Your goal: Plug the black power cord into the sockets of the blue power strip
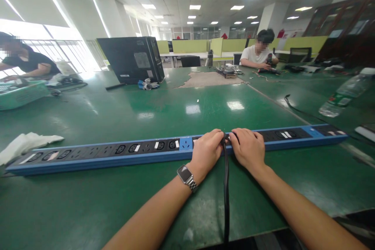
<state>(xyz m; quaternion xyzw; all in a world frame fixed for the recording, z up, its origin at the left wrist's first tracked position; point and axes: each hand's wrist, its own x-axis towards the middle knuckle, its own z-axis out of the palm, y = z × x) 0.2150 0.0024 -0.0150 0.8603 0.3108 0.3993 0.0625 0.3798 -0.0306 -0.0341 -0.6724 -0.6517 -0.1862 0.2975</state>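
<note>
A long blue-edged power strip (117, 161) with black sockets and white labels lies across the green table. A black power cord (226, 195) runs up from the near table edge to the strip's middle. My left hand (206, 152), below a wristwatch (186, 177), is closed at the cord's upper end from the left. From the right, my right hand (248, 148) closes on the same end with bent fingers. Both hands rest over the strip's sockets. The fingers mostly hide the cord's end, so I cannot tell whether it is seated in a socket.
A black computer case (131, 60) stands at the back left beside gloves (148, 84). A green basket (23, 93) and white cloth (29, 144) are on the left. On the right lies a tilted plastic bottle (342, 95). Two people sit across the table (164, 113).
</note>
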